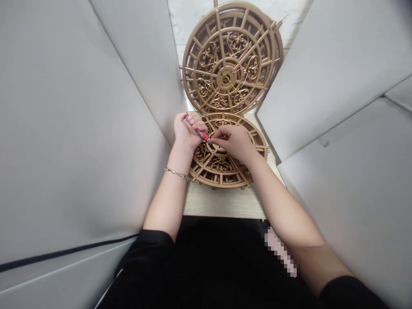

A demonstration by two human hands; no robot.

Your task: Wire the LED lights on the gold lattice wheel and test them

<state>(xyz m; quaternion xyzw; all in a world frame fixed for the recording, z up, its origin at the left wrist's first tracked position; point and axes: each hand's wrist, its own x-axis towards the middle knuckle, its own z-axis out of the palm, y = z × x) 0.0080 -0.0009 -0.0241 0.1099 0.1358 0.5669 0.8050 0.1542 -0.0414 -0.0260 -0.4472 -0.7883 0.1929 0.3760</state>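
Observation:
My left hand [189,131] is closed around a slim red tube [202,135] with white and blue print, which slants down to the right. The fingers of my right hand [233,141] pinch at the tube's lower end; whether they hold a cap or another small part there is hidden. Under both hands a round bronze-coloured openwork grille [222,178] with scroll patterns lies flat. More such grilles appear to be stacked beneath it.
Behind stands a pile of larger round bronze grilles [231,21], with thin coloured wires [246,71] at their hub. A pale wooden table [222,206] carries the nearer grilles. Tall grey panels rise on the left [64,107] and right [328,64]. A dark cable [64,255] runs low at left.

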